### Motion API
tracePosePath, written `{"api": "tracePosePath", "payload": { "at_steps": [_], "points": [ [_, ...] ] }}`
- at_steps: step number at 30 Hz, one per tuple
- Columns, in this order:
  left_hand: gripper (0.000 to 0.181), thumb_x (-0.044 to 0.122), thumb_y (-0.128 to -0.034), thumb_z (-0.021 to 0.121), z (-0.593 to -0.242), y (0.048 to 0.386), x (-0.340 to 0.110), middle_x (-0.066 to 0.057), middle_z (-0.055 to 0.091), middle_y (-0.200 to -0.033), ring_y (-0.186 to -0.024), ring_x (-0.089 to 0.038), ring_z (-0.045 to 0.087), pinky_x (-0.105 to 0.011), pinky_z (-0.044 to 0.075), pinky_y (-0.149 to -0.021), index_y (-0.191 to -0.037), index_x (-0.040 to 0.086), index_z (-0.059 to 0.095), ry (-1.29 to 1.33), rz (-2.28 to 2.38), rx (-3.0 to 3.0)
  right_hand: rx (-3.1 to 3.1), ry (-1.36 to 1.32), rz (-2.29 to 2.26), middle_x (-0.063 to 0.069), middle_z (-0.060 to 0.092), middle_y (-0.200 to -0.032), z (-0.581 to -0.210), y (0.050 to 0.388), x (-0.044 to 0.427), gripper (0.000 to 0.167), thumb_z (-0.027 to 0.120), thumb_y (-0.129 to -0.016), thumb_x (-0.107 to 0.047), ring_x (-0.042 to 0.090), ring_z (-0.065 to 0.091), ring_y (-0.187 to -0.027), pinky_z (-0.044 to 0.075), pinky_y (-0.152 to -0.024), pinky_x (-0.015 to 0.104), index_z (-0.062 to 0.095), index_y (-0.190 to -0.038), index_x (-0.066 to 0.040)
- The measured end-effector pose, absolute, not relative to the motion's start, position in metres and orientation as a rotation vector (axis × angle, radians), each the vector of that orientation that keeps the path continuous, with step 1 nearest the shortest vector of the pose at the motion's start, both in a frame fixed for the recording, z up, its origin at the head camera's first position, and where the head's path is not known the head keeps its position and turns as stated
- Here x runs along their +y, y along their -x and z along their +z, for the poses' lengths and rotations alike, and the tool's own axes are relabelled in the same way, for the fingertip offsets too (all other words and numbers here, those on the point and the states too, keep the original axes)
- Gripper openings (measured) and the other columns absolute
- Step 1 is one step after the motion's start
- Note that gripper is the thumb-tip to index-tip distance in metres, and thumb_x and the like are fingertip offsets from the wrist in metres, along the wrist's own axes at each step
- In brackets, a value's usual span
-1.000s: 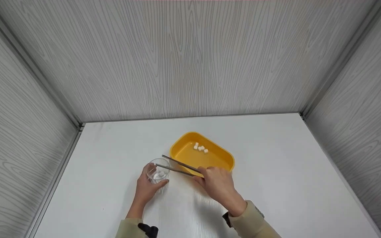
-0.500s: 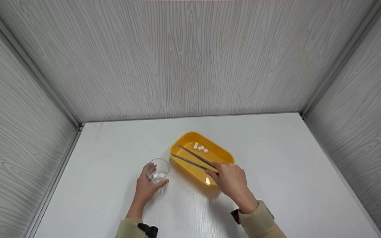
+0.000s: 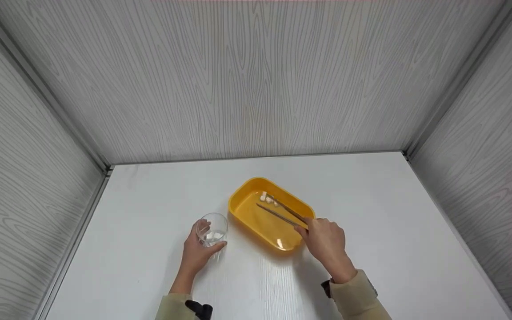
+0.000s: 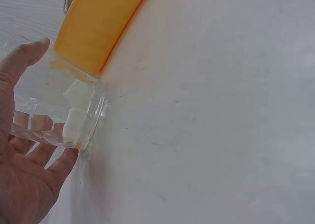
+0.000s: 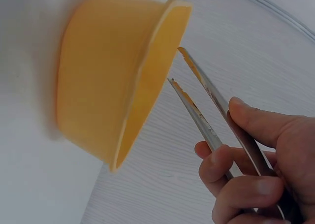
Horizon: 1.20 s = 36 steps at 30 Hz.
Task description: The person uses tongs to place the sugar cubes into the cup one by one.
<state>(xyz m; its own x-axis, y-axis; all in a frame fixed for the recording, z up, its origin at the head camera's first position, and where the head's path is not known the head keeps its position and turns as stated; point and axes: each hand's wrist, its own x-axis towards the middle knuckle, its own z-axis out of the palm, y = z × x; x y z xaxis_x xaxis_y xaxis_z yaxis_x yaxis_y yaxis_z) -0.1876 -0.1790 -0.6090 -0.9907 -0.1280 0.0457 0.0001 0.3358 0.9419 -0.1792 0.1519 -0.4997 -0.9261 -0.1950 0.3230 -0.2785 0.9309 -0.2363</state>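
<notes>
Head: gripping a glass tumbler (image 3: 213,230) with the left hand (image 3: 196,254), beside the yellow tray (image 3: 265,222); holding metal tweezers (image 3: 276,214) in the right hand (image 3: 326,240) over its white cubes (image 3: 263,198); left wrist: spotting white pieces (image 4: 75,121) inside the tumbler; right wrist: pinching with tips (image 5: 188,61) apart.

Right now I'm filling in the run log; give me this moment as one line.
left hand: holds glass; right hand: holds tweezers, tips apart over yellow tray; tray: white cubes inside; glass: white pieces inside

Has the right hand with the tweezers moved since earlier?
Yes, rightward. In the head view, the right hand has moved from the near edge of the yellow tray, which stayed put, to its right end.
</notes>
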Motion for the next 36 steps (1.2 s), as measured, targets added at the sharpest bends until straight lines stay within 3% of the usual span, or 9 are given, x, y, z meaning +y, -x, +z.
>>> {"api": "tracePosePath", "payload": {
  "at_steps": [11, 29, 36],
  "points": [
    [0.098, 0.025, -0.0691, 0.091, -0.610, 0.188, -0.179, -0.015, 0.051, -0.142, -0.135, -0.033, 0.042, -0.046, 0.033, -0.114, -0.147, 0.003, 0.036, -0.144, -1.735, -2.484, -2.873, -0.250, 0.381, 0.008, 0.055, -0.058, -0.515, 0.190, 0.164, 0.034, 0.073, -0.087, -0.038, 0.019, 0.044, -0.043, 0.038, -0.036, 0.033, 0.072, -0.091, -0.004],
    [0.094, 0.023, -0.0694, 0.090, -0.610, 0.188, -0.180, -0.017, 0.051, -0.141, -0.134, -0.034, 0.043, -0.046, 0.035, -0.113, -0.145, 0.002, 0.038, -0.105, -1.756, -2.463, -2.898, -0.214, 0.366, 0.005, 0.049, -0.050, -0.523, 0.197, 0.164, 0.035, 0.074, -0.087, -0.036, 0.020, 0.043, -0.040, 0.037, -0.034, 0.034, 0.066, -0.074, -0.004],
    [0.094, 0.024, -0.0691, 0.091, -0.611, 0.189, -0.180, -0.017, 0.051, -0.140, -0.134, -0.034, 0.043, -0.047, 0.035, -0.113, -0.144, 0.002, 0.038, -0.114, -1.744, -2.471, -2.909, -0.196, 0.361, 0.007, 0.053, -0.054, -0.525, 0.199, 0.163, 0.035, 0.073, -0.088, -0.035, 0.021, 0.045, -0.043, 0.039, -0.036, 0.037, 0.068, -0.077, -0.003]
  ]
}}
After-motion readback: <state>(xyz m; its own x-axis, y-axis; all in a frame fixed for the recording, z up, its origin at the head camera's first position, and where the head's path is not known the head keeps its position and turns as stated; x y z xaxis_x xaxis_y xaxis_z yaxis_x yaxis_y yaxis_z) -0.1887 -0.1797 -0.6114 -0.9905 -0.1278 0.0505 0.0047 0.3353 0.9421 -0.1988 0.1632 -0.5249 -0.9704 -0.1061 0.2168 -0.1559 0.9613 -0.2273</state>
